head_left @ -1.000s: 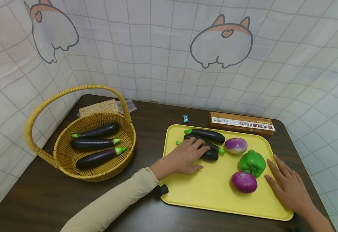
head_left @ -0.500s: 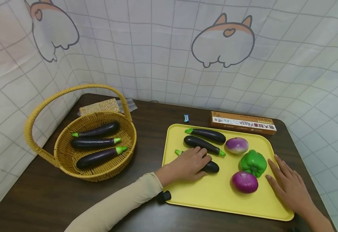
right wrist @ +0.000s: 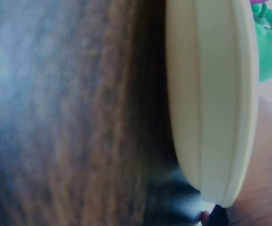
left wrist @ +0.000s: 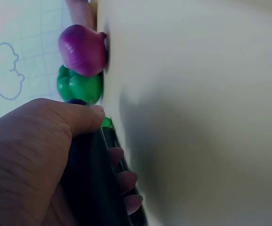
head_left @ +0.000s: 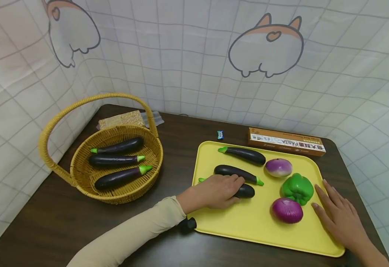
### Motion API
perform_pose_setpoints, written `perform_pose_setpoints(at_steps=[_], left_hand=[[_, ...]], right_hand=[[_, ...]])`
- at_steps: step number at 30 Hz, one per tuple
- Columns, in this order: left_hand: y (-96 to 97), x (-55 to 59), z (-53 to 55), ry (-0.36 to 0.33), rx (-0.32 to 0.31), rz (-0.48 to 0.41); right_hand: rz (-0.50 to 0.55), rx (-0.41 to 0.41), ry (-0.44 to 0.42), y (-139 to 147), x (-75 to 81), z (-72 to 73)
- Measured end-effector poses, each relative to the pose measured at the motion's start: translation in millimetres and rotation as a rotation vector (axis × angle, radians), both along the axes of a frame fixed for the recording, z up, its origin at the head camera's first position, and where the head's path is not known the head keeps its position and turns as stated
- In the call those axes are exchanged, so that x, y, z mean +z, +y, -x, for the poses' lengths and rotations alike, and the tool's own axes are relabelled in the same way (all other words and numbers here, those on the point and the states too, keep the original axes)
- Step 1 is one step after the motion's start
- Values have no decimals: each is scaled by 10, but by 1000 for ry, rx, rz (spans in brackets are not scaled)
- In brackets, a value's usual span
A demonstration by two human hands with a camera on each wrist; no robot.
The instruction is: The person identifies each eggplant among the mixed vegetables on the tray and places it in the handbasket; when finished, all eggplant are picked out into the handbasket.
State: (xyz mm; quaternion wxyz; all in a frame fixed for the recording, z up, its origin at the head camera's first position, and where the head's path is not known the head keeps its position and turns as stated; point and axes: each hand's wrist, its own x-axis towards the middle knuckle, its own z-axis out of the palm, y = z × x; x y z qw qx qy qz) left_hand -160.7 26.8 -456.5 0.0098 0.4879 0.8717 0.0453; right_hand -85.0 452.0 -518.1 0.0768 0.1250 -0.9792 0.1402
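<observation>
A yellow rectangular tray [head_left: 234, 224] is set on the dark wood-grained bench [head_left: 181, 254]. Its right rim is overlapped by the right hand [head_left: 339, 220], fingers straight and thumb held apart. On the tray, a long black eggplant [head_left: 246, 191] with a green stem is gripped between the thumb and curled fingers of the left hand [head_left: 216, 192]. Beyond a round magenta onion [head_left: 287, 210], a green bell pepper [head_left: 297, 188] is placed, with two black, green-tipped eggplants [head_left: 235, 171] and a purple-and-white onion [head_left: 278, 168] farther back. Three similar eggplants [head_left: 114, 160] are held in a round yellow wicker basket [head_left: 124, 197]
</observation>
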Motion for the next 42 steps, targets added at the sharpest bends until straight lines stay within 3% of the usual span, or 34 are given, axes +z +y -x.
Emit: perform_pose_setpoints(at_steps=[6,16,21,28,35,42], left_hand=[[-78,133,-70,-11,23,-80],[-308,459,-187,103,16,-231],[-476,595,-212,113,46,-284],[-822,761,-146,138,64,-365],[-1181,951,-57,162,134,-445],[-1686,968,65,132,241,-440]], right_hand=[[-2,-3,-5,-6,11,-2],[-2,2,-3,3,4,20],[8,8,5,10,1,21],[2,3,2,30,-31,12],[0,-4,-3,43,-27,-1],[8,1,8,23,-18,5]])
